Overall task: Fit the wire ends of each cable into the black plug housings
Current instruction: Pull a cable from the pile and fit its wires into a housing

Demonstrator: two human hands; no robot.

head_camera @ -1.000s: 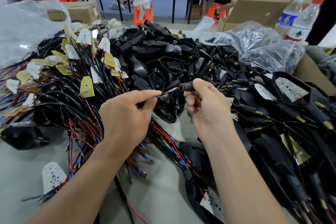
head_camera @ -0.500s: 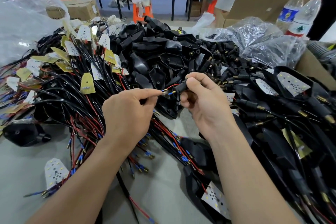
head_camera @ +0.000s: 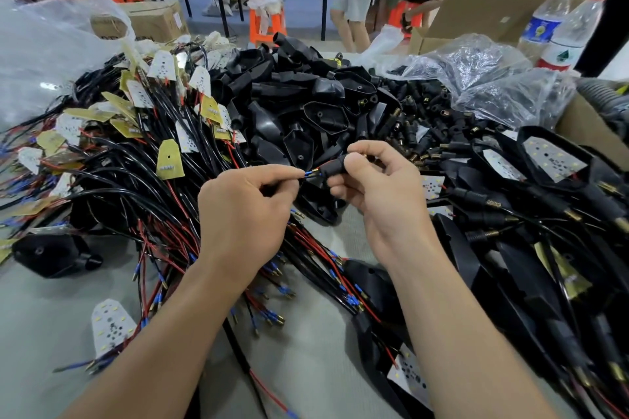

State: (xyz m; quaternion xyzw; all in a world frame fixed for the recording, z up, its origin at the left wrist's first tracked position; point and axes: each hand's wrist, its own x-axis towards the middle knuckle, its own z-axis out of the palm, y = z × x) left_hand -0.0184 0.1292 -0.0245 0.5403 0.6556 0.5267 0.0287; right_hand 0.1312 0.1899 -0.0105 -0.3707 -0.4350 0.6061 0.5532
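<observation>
Plug dead centre, pinched in the right hand between thumb and curled fingers, open mouth turned to 9 o'clock so the wires can run straight in. Wire ends come at it from that side, blue sleeves right at the mouth, nipped between thumb and forefinger of the left hand close behind the tips, a short grip that I'd say keeps the thin leads from buckling under the push. A speck of brass shows at the plug's far end by the right thumb; whether that's a terminal coming through I can't tell

Out from there: loose housings heaped at 12 o'clock, the cable tangle with its little boards from 9 to 10, cables that seem already plugged at 3, two bottles up at 2, grey surface at 7

Against a second ago the gap has closed: a clear run of red and blue wire stood between the hands then, half a second back the brass tips sat just outside the mouth, and now only blue sleeve shows and the hands nearly meet
</observation>
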